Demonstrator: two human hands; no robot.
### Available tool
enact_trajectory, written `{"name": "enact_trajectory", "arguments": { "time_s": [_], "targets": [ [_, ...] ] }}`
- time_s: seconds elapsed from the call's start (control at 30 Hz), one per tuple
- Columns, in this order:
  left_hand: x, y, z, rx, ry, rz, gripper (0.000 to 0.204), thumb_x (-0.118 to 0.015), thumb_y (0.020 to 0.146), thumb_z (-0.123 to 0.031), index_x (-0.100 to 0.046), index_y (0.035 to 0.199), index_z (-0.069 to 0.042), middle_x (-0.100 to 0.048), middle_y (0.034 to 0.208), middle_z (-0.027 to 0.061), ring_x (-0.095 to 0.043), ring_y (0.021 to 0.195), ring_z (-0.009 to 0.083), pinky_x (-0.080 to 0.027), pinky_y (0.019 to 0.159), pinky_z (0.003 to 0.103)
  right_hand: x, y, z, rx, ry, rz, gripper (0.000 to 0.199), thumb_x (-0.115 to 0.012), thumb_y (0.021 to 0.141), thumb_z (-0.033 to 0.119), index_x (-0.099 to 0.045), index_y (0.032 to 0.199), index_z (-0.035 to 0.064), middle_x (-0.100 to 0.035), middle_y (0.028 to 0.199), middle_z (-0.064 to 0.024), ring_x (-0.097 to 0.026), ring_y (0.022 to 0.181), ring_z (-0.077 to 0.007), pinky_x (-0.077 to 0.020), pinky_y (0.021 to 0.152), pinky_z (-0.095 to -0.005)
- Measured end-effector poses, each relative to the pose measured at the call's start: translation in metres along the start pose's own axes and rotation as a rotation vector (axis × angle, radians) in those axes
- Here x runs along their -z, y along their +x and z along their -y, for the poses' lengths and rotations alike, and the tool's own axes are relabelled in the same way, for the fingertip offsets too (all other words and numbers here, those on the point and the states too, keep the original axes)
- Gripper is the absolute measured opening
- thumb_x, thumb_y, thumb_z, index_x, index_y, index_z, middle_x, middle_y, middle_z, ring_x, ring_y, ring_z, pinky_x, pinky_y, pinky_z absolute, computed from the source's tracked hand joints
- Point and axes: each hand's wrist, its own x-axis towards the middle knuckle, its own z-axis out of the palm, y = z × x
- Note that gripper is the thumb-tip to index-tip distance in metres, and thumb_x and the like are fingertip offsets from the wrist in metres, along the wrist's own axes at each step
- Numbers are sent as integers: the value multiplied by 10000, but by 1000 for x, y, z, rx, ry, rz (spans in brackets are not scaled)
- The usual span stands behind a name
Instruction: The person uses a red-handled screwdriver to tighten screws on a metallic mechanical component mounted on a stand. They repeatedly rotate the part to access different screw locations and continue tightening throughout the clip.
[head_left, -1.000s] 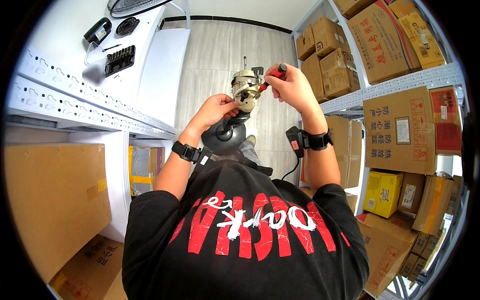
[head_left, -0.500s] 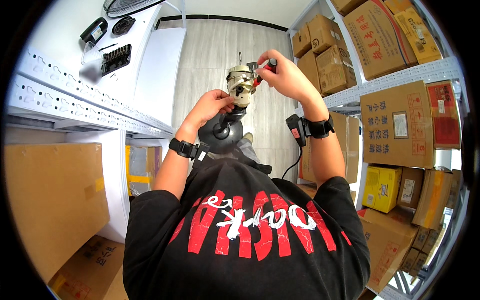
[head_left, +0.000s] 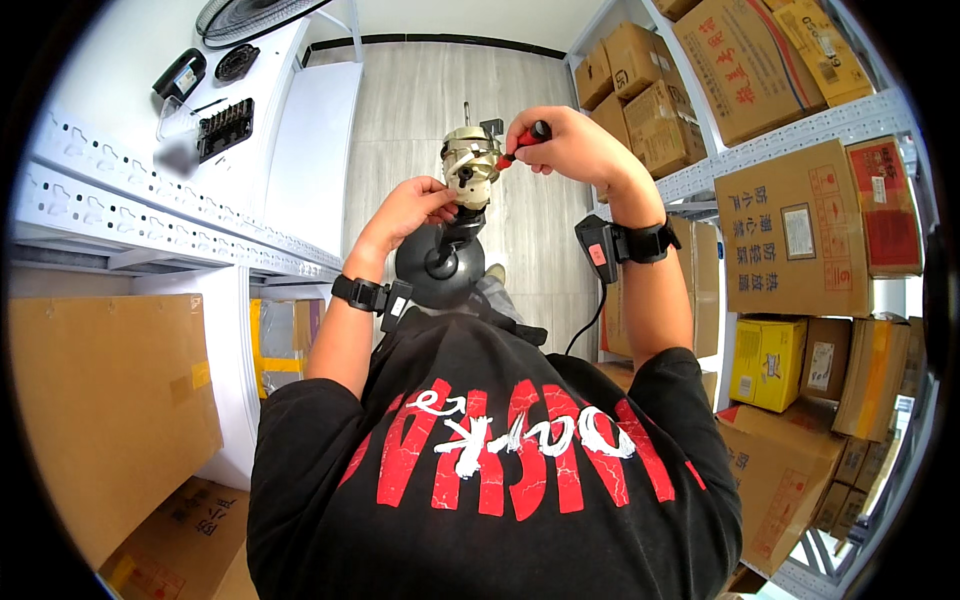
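Several surfaces carry print: the black shirt (head_left: 330, 480) has large red block letters with white script across them, and a big carton (head_left: 797, 230) on the right shelf (head_left: 800, 135) shows rows of dark characters, red handling marks and a white label. Beside it, a red box (head_left: 885, 205) bears a pale label; a yellow box (head_left: 768, 360) below is printed too.

Compared with half a second ago, the red-and-black screwdriver (head_left: 522, 140) lies flatter, its handle tilted farther to the right, while the left hand (head_left: 415, 210) has stayed by the motor unit (head_left: 465, 190).

That pale motor unit stands between the hands on a round black base (head_left: 425, 275), above the floor (head_left: 400, 95). The right hand (head_left: 575, 150) bends inward at the far right, fingers curled around the screwdriver, whose tip points at the motor's right side. The left hand's thumb and fingertips are drawn nearly together against the near left of the housing; whether they pinch a part there is too small to tell.
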Motion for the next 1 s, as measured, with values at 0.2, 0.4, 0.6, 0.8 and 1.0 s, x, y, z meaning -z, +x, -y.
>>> {"name": "enact_trajectory", "arguments": {
  "time_s": [0.2, 0.4, 0.6, 0.8, 1.0],
  "targets": [
    [0, -2, -2, 2, 5, -2, 263, -649, 998, -305, -654, 1052, -48, -717, 959, 47, -677, 885, 119, -535, 822, 262, -13, 13, 4, -23, -216, -167, 453, -669, 928, 457, -723, 1004, 14, -672, 753, -58, -587, 676, -150, -491, 643, -321],
    [0, -2, -3, 4, 52, 3, 300, -655, 992, -322, -653, 1079, -35, -720, 967, 50, -678, 888, 120, -531, 819, 256, -11, 13, -11, 68, -415, -369, 299, -708, 928, 306, -670, 981, 14, -672, 760, -84, -606, 696, -165, -505, 660, -329],
    [1, -4, -5, -16, 63, -2, 311, -657, 991, -324, -657, 1093, -31, -725, 963, 52, -681, 874, 117, -533, 809, 255, -6, 3, -9, 262, -290, -206, 182, -709, 904, 150, -629, 1018, 32, -608, 788, -53, -554, 736, -149, -484, 701, -301],
    [2, -1, -1, -30, 39, -2, 298, -678, 980, -310, -662, 1071, -27, -731, 941, 51, -682, 838, 112, -538, 790, 245, -16, -1, 1, 142, -447, -318, 352, -729, 905, 365, -647, 969, 29, -643, 750, -133, -597, 646, -285, -500, 638, -382],
    [2, 2, 5, -88, 30, 12, 299, -679, 981, -290, -660, 1068, -5, -727, 931, 60, -683, 827, 121, -543, 776, 255, -19, 1, -2, 94, -456, -330, 265, -714, 932, 263, -633, 969, 13, -569, 720, -56, -493, 636, -157, -422, 590, -317]
  ]
}}
